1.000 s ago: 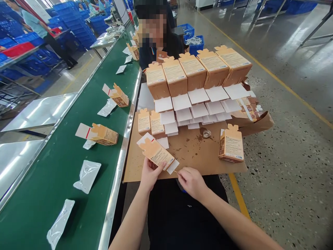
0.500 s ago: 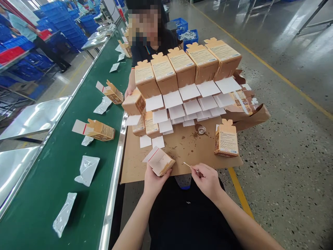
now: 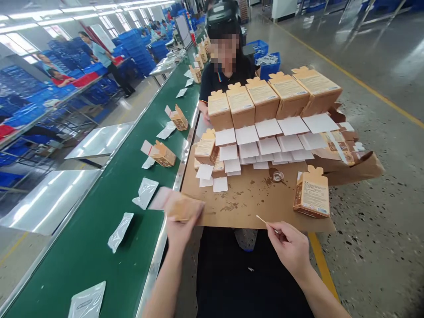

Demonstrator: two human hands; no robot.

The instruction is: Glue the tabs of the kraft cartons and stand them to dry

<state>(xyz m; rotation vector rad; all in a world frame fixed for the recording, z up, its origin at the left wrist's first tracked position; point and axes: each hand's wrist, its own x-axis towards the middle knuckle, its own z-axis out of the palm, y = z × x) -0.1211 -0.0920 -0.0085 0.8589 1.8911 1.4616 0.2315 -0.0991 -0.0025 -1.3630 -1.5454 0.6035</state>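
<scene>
My left hand grips a small open carton, blurred by motion, over the metal edge of the green conveyor; its white flap points left. In my right hand a thin cotton swab is pinched, its tip pointing up and left over the cardboard sheet. A single carton stands at the sheet's right side. Beyond the hands, stacked cartons rise in rows with white flaps sticking out towards me. A small clear dish sits among wet spots on the cardboard.
The green conveyor on the left carries silver pouches and open cartons. Across the cardboard sits a person behind the stack, one hand by its left end. Torn brown cardboard juts out at the right.
My left hand has carried its carton left, from the cardboard to the conveyor's edge. The view has shifted. The person's carton now rests at the stack's left end. My right hand still holds the swab.
</scene>
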